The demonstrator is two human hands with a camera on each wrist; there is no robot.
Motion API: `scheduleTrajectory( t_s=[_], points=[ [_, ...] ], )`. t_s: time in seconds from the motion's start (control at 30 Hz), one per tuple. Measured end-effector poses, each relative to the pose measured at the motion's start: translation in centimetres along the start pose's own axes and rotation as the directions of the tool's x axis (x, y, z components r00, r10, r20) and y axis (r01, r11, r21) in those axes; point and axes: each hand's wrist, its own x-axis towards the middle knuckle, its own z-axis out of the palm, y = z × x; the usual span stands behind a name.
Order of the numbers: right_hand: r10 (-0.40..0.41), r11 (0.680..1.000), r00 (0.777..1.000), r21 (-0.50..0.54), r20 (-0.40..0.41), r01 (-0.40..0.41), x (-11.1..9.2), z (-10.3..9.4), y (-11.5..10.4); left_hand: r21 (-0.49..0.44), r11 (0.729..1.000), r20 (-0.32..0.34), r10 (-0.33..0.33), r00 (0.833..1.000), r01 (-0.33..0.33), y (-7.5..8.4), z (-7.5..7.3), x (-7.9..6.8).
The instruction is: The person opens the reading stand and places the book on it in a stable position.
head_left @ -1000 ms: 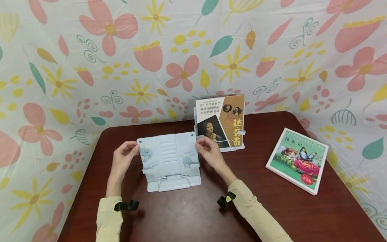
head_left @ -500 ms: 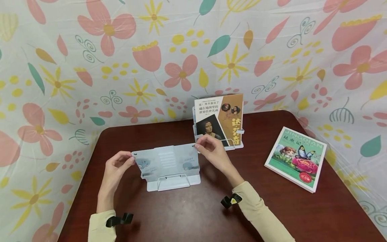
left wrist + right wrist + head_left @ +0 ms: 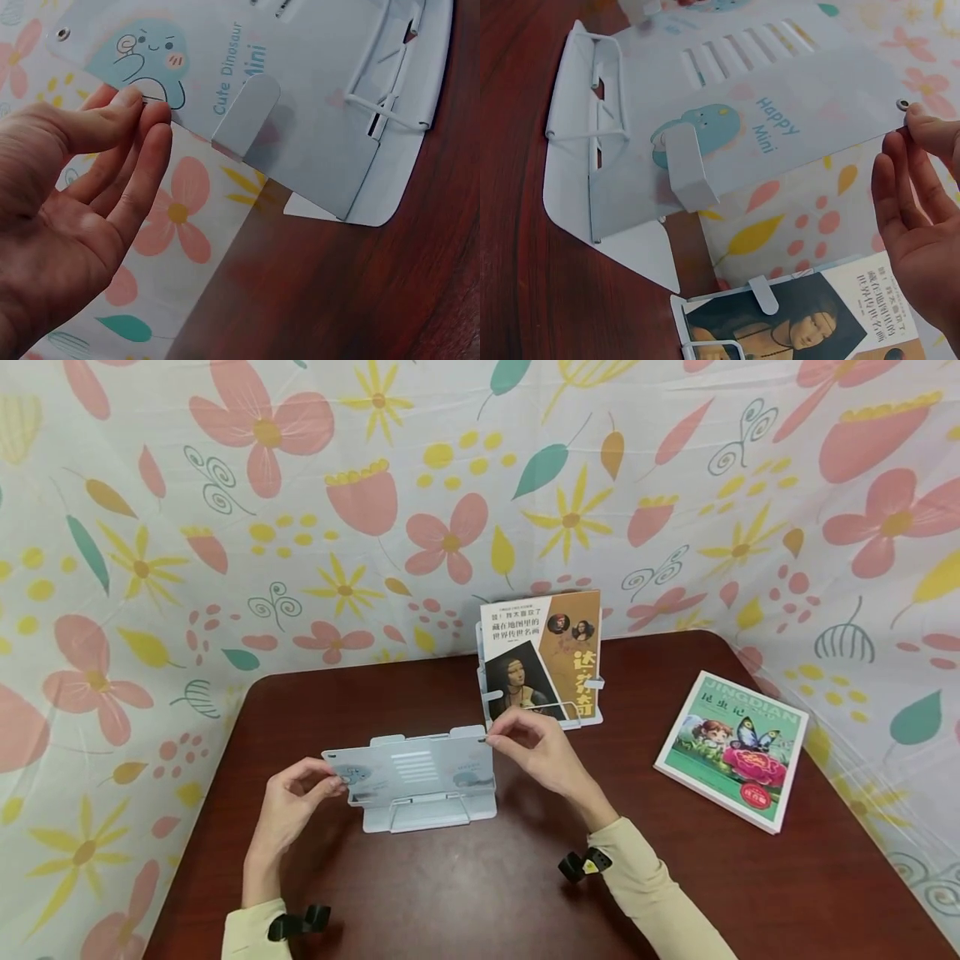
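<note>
A pale blue metal book stand [image 3: 420, 768] with dinosaur prints stands on the table, its back panel tilted over its base [image 3: 431, 816]. My left hand [image 3: 288, 806] pinches the panel's left edge between thumb and fingers, beside the "Cute Dinosaur" print [image 3: 150, 64]. At the upper right corner, by a rivet [image 3: 902, 105], my right hand [image 3: 543, 752] pinches the panel with the thumb on its front. A folded clip [image 3: 247, 116] juts from the left side and another clip [image 3: 686, 165] from the right. The wire rest [image 3: 427, 810] lies low at the front.
Behind my right hand, a second stand holds an upright brown-and-white book [image 3: 540, 652]. A green picture book [image 3: 735, 752] lies flat at the table's right. Floral cloth [image 3: 375, 560] hangs behind the dark wooden table [image 3: 480, 910].
The panel has tipped towards me, its top edge coming lower in the head view. Both hands moved down with it; the left hand also shifted slightly outward.
</note>
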Motion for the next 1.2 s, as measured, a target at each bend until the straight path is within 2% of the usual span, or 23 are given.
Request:
scheduleTrajectory(
  t_s=[0.2,0.27,0.4,0.53,0.7,0.83,0.93,1.1,1.2],
  points=[
    [-0.049,0.999,0.999,0.006,0.019,0.049,-0.3,0.3,0.3,-0.019,0.998,-0.089,0.05,0.995,-0.052,0.1,0.6,0.6],
    [-0.066,0.998,0.998,0.02,0.024,0.065,-0.4,0.5,0.3,0.0,0.998,-0.113,0.062,0.992,-0.062,0.2,0.7,0.7],
    [-0.078,0.995,0.996,0.057,0.034,0.076,-0.6,1.1,0.4,0.067,0.997,-0.184,0.052,0.982,-0.04,0.2,0.8,0.9],
    [-0.082,0.993,0.995,0.091,0.065,0.076,-0.7,1.9,0.3,0.108,0.994,-0.278,0.027,0.96,0.003,0.3,0.9,1.0],
    [-0.091,0.99,0.989,0.114,0.117,0.078,-1.0,2.5,-0.1,0.113,0.994,-0.373,0.042,0.927,0.0,0.4,1.3,1.5],
    [-0.103,0.985,0.982,0.152,0.16,0.079,-1.1,2.8,0.0,0.207,0.978,-0.436,0.078,0.897,0.015,0.4,1.6,1.7],
    [-0.116,0.978,0.974,0.193,0.196,0.078,-1.1,3.0,0.1,0.272,0.961,-0.459,0.09,0.884,0.044,0.4,1.6,1.9],
    [-0.121,0.972,0.957,0.229,0.264,0.059,-1.1,3.4,0.1,0.287,0.955,-0.46,0.065,0.886,0.079,0.8,2.0,2.2],
    [-0.1,0.968,0.947,0.249,0.305,0.023,-1.2,3.6,0.1,0.269,0.961,-0.441,0.066,0.895,0.062,1.5,2.6,2.2]
  ],
)
